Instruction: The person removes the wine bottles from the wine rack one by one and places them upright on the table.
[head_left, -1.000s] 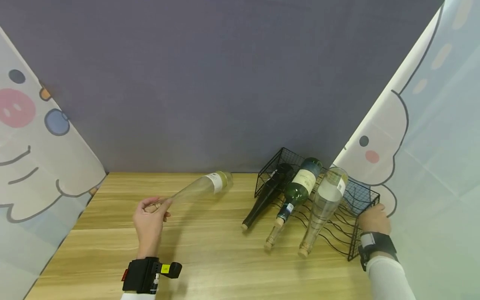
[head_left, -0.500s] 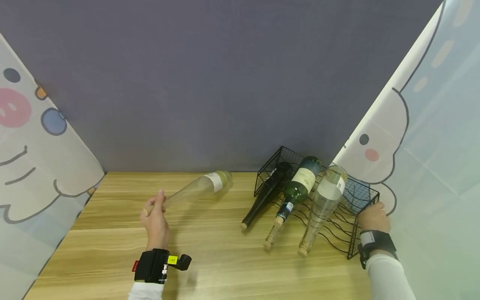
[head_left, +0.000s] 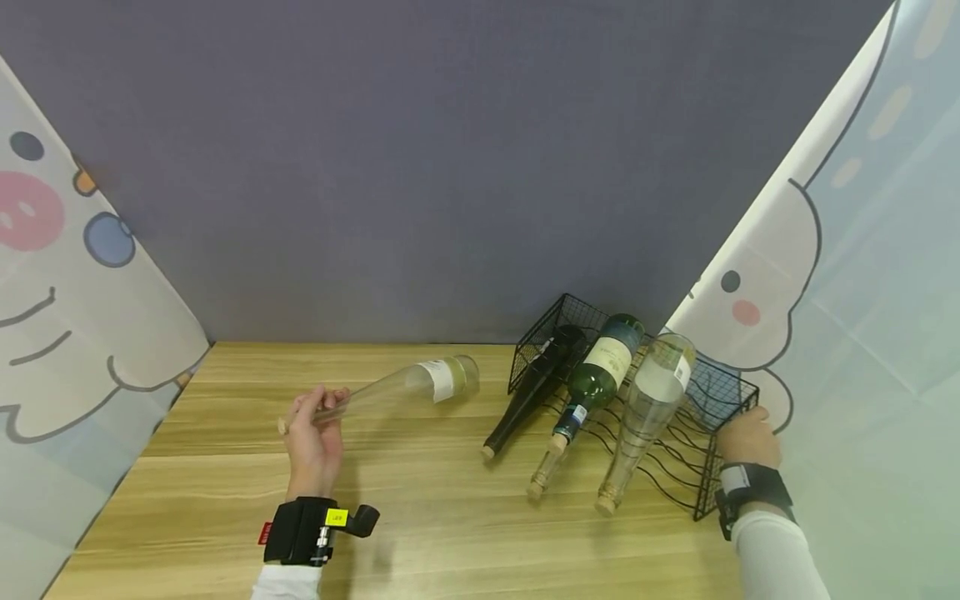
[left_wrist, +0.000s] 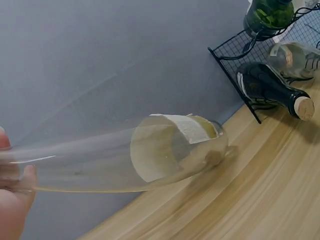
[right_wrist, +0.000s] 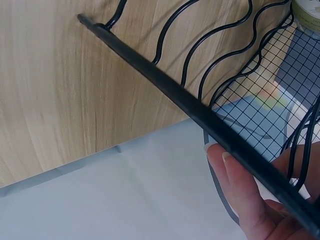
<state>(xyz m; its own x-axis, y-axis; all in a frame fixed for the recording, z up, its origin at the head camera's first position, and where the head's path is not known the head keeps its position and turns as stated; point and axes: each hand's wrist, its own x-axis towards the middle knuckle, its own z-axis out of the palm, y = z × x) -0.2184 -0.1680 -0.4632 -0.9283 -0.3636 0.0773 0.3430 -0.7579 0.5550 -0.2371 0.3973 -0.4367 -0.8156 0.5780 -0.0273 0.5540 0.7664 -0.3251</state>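
Note:
My left hand (head_left: pixel 313 442) holds a clear glass bottle (head_left: pixel 442 379) by its corked neck, fingers and thumb around it. The bottle tilts, its white-labelled base pointing right; in the left wrist view the base (left_wrist: pixel 212 145) is close over the table. At the right, my right hand (head_left: pixel 750 437) grips the end frame of a black wire wine rack (right_wrist: pixel 175 100), fingers on both sides of the bar. Corked bottles lie in the rack, necks toward me: a dark one (head_left: pixel 536 383), a green one (head_left: pixel 609 358) above another clear bottle (head_left: pixel 543 479), and a large clear one (head_left: pixel 652 400).
The wooden table (head_left: pixel 420 525) meets a grey backdrop (head_left: pixel 420 208) behind. Cartoon-print sheets stand on the left (head_left: pixel 97 317) and right (head_left: pixel 862 333), the right one close beside the rack. Bottle necks stick out past the rack's front.
My left hand has turned and shifted its hold on the neck. The bottle's base has moved slightly right and toward me. The right hand and rack have stayed put.

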